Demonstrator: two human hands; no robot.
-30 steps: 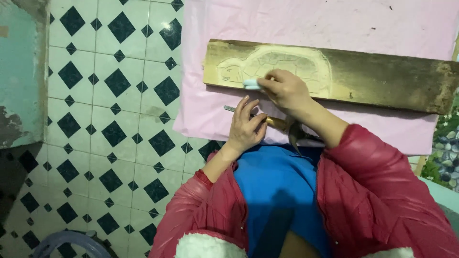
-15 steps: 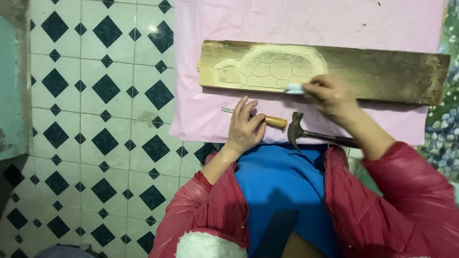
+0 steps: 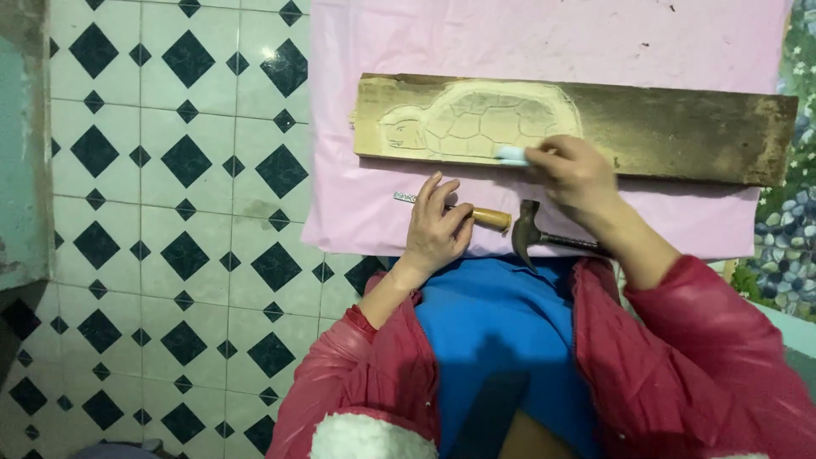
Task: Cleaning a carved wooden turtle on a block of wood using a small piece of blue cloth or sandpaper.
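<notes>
The right hand (image 3: 574, 174) closes its grip on a small pale blue tool (image 3: 512, 154), probably a brush, at the near edge of the turtle carving (image 3: 476, 119) on the wooden plank (image 3: 680, 132). The left hand (image 3: 438, 229) rests on a wooden-handled chisel (image 3: 493, 219), fingers loosely curled over it. A hammer (image 3: 527, 234) lies just right of it on the pink cloth (image 3: 544, 34).

Above the carved plank (image 3: 680, 127) the pink cloth (image 3: 544, 42) lies open, while below it a chisel (image 3: 489, 218) and hammer (image 3: 531, 234) crowd the strip.
</notes>
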